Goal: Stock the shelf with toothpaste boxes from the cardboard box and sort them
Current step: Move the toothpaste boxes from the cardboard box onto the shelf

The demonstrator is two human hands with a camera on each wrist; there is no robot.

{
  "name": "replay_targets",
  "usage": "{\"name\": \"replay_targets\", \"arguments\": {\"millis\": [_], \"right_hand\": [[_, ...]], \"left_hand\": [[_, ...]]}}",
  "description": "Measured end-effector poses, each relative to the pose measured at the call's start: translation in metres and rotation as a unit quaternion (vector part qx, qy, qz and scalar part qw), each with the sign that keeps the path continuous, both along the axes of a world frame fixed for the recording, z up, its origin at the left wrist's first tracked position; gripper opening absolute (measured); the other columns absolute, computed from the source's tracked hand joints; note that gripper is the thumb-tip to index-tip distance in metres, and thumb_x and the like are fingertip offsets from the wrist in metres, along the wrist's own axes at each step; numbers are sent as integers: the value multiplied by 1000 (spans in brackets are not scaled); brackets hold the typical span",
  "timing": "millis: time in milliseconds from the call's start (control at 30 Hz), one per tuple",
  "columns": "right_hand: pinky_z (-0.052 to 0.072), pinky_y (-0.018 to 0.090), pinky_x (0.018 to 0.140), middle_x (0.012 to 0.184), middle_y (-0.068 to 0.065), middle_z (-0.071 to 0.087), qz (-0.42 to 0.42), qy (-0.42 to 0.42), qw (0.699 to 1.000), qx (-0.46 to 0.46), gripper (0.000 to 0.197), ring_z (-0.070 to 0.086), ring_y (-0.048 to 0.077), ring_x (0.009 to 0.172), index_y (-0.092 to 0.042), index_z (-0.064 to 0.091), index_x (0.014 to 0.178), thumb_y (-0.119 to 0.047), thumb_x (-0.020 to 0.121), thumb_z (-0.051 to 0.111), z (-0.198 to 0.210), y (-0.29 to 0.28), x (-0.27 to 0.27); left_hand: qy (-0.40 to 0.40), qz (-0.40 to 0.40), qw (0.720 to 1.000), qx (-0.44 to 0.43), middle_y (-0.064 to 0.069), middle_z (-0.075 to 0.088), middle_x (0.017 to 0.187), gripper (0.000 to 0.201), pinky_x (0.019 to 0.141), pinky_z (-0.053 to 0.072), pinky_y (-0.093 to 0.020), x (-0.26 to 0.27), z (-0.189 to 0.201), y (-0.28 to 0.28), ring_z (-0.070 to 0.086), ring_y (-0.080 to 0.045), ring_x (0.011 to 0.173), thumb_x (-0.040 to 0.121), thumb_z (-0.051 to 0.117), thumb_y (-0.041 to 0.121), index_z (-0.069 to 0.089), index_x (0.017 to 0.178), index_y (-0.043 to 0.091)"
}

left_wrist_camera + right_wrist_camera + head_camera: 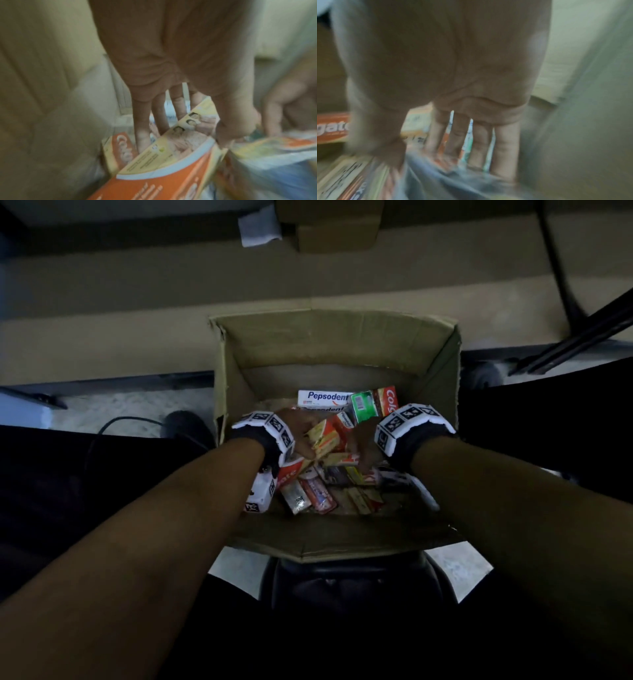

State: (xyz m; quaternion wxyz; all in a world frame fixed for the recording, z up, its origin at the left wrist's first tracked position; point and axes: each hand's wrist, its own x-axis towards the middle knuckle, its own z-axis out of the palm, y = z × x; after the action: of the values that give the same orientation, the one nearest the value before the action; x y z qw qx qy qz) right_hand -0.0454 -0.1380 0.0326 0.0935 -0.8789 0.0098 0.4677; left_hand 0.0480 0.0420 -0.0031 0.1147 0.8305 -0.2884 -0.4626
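Both your hands are down inside the open brown cardboard box point(342, 344), centre of the head frame, on the jumbled toothpaste boxes. Your left hand point(294, 436) grips a yellow-and-orange toothpaste box point(171, 152), thumb one side, fingers point(142, 136) the other. Your right hand point(363, 446) has fingers point(505, 146) spread, pressing into the pile; whether it grips anything you cannot tell, too blurred. A white Pepsodent box point(322, 398) and a green box point(363, 405) lie at the far side of the pile.
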Motion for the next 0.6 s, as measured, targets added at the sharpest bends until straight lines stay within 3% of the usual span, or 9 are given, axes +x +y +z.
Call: {"name": "replay_targets", "arguments": {"millis": [33, 100, 167, 200, 267, 333, 400, 500, 600], "right_hand": [[43, 28, 96, 146, 12, 49, -37, -1, 999, 16, 74, 52, 30, 124, -13, 46, 142, -51, 84, 72, 3, -2, -2], [39, 19, 84, 142, 14, 49, -50, -13, 998, 25, 60, 51, 30, 124, -8, 42, 143, -35, 94, 65, 14, -10, -8], [41, 11, 61, 125, 10, 57, -91, -68, 992, 61, 55, 56, 31, 110, -12, 42, 141, -25, 94, 66, 31, -16, -16], [42, 10, 60, 115, 8, 60, -93, -103, 988, 70, 52, 58, 32, 103, -16, 45, 137, -25, 92, 68, 29, -20, -19], [53, 28, 77, 115, 12, 65, -139, -132, 979, 73, 46, 64, 34, 95, -25, 48, 131, -31, 90, 68, 30, -21, -21], [55, 38, 82, 122, 13, 64, -166, -152, 970, 87, 43, 66, 34, 93, -31, 48, 130, -35, 91, 65, 37, -21, -24], [53, 33, 83, 129, 10, 61, -180, -176, 963, 95, 44, 65, 32, 100, -32, 48, 133, -34, 92, 64, 47, -21, -28], [46, 24, 81, 125, 1, 60, -219, -212, 943, 131, 39, 63, 24, 102, -31, 54, 129, -29, 92, 65, 60, -21, -30], [53, 28, 84, 118, -5, 66, -253, -261, 917, 163, 30, 67, 20, 97, -31, 62, 116, -24, 88, 67, 73, -16, -31]], "left_hand": [[4, 33, 999, -12, -6, 46, 150, 84, 106, 39, -32, 3, 3, -2, 45, -27, 136, 75, 86, 20, 43, 147, 14], [-20, 75, 996, -32, -7, 58, 133, 71, 94, 44, -30, 3, 19, -8, 55, -27, 121, 74, 87, 18, 53, 137, 12], [-47, 82, 995, -35, 0, 63, 116, 60, 88, 50, -33, 0, 31, -14, 60, -22, 103, 71, 88, 28, 61, 123, 16], [-47, 84, 995, -36, 3, 65, 114, 60, 87, 52, -34, -2, 35, -16, 61, -20, 99, 68, 88, 36, 63, 120, 19], [-50, 108, 990, -73, 6, 66, 107, 55, 82, 51, -28, -6, 47, -18, 62, -15, 93, 70, 86, 36, 65, 119, 21], [-41, 156, 981, -110, 3, 65, 102, 50, 79, 47, -24, -12, 55, -19, 61, -14, 89, 76, 84, 25, 64, 122, 18], [-24, 213, 964, -154, -2, 69, 109, 60, 81, 50, -26, -20, 65, -19, 64, -15, 92, 75, 84, 20, 59, 130, 19], [-60, 263, 944, -191, -1, 71, 108, 74, 82, 57, -33, -29, 86, -20, 69, -18, 92, 66, 84, 34, 49, 131, 33], [-70, 265, 935, -226, -2, 70, 96, 63, 56, 59, -36, -33, 110, -21, 72, -23, 78, 74, 81, 24, 38, 120, 29]]}}
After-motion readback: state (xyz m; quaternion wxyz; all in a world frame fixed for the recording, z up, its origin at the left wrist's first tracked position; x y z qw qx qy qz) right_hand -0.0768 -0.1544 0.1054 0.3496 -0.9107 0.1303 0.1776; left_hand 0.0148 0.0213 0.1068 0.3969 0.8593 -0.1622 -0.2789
